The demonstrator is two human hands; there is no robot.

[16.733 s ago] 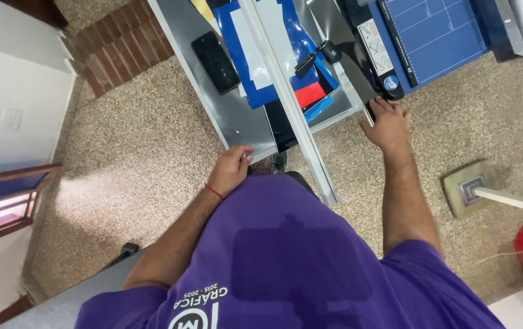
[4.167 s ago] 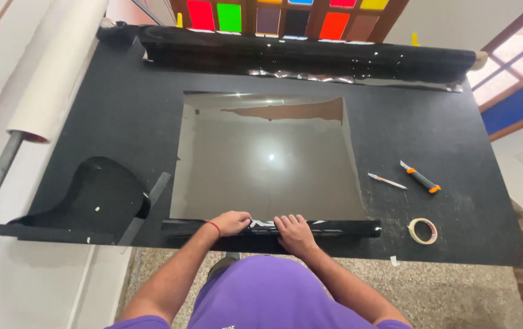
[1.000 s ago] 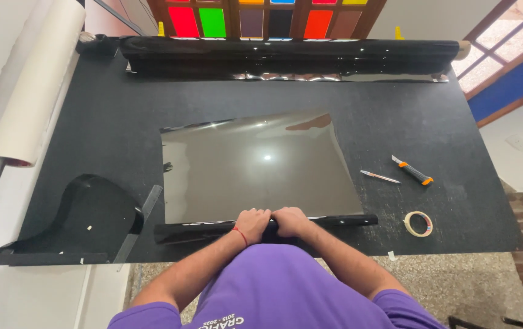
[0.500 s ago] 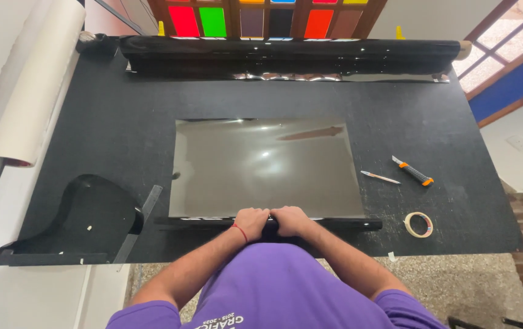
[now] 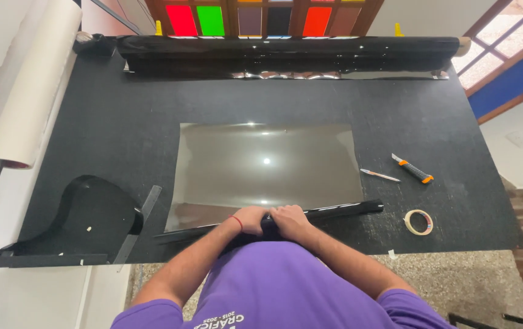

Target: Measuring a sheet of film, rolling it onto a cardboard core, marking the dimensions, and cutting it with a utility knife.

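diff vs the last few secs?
Both hands, left hand and right hand, moved from apart to side by side at the middle of the film roll. The film sheet stays spread; knife, pen and tape ring unmoved.

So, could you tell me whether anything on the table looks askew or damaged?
The rolled end of the dark film under both hands sits slightly askew, its right end farther from the table edge than its left. Nothing looks spilled or damaged.

Bright, sharp; glare spots on film (image 5: 266, 161).
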